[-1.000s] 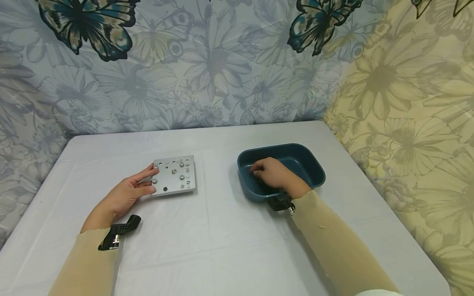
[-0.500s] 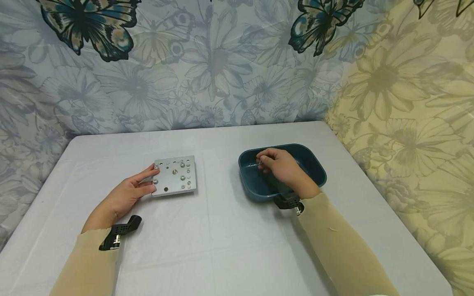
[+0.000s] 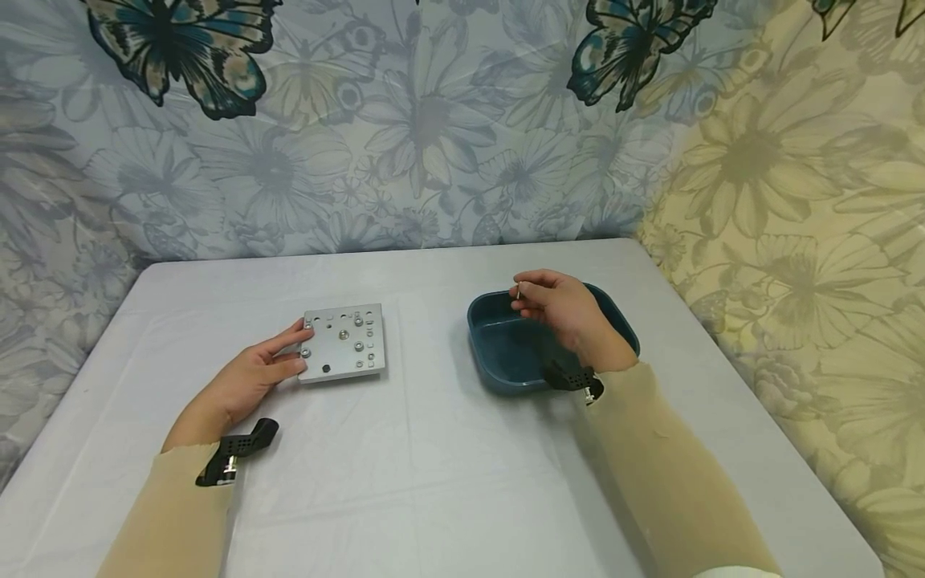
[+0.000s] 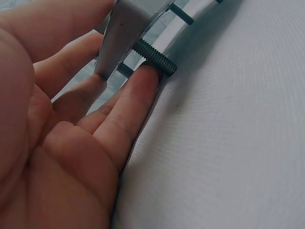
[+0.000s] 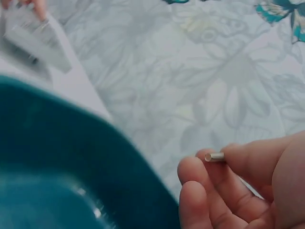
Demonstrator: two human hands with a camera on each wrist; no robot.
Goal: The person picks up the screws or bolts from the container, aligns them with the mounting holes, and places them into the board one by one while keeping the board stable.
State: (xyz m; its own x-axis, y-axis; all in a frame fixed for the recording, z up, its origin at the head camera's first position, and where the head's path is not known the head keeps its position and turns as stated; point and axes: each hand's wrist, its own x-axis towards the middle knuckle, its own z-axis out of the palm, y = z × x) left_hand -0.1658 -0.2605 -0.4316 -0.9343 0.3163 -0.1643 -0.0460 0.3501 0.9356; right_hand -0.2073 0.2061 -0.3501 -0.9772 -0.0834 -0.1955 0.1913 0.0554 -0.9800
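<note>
My left hand (image 3: 242, 389) grips a silver metal plate (image 3: 328, 349) by its left edge. Several holes and screw heads dot the plate's top. In the left wrist view, a threaded screw (image 4: 155, 57) juts from the underside, right against a fingertip. Above the far rim of a dark teal plastic tub (image 3: 502, 381), my right hand (image 3: 571, 317) pinches a small silver metal pin (image 5: 215, 157) between thumb and fingers. One end of the pin points out past the thumb; the rest is hidden by the fingers.
The table's white cloth (image 3: 412, 474) has light creases. Behind it hangs a floral, butterfly-printed fabric backdrop (image 3: 426, 160). Each wrist wears a black camera mount (image 3: 242, 449). The tub stands to the right of the plate, with a gap of cloth between them.
My right hand has risen out of the tub toward its far rim, bringing up the small metal pin. My left hand keeps its grip on the plate, nearly unmoved.
</note>
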